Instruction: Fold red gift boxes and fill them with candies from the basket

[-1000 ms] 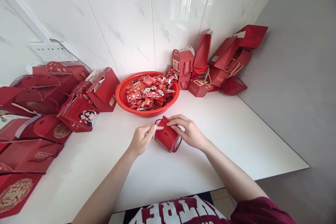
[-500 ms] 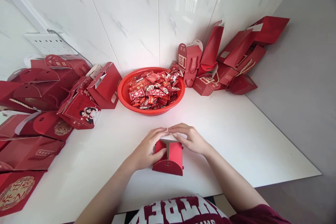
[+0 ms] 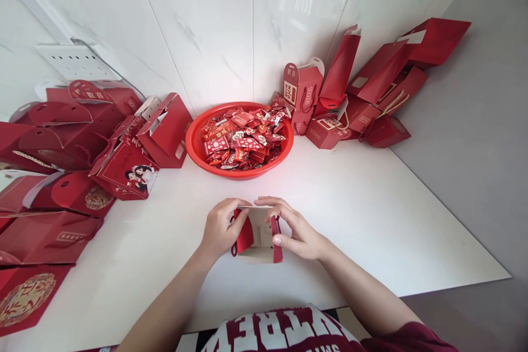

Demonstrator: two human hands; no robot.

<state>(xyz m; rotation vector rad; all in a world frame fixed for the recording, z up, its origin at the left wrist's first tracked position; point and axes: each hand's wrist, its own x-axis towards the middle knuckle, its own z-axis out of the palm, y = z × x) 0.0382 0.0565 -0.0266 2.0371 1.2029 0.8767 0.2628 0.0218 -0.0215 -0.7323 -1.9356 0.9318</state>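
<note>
A small red gift box (image 3: 258, 235) stands on the white counter (image 3: 350, 214) in front of me, its top open so the pale inside shows. My left hand (image 3: 220, 228) grips its left side, fingers curled round the red flap. My right hand (image 3: 295, 228) grips the right side, thumb on the right flap and fingers over the far rim. Behind the box sits a red plastic basket (image 3: 193, 146) heaped with red wrapped sweets (image 3: 243, 137).
Folded and flat red gift boxes (image 3: 124, 165) pile up along the left of the counter. More red boxes and bags (image 3: 355, 99) lean in the back right corner against the tiled wall. A white power strip (image 3: 74, 60) hangs on the wall at left. The counter's edge runs at right.
The box was lying closed under my fingers, then stood up; now both hands have pulled its flaps apart and the top stands open.
</note>
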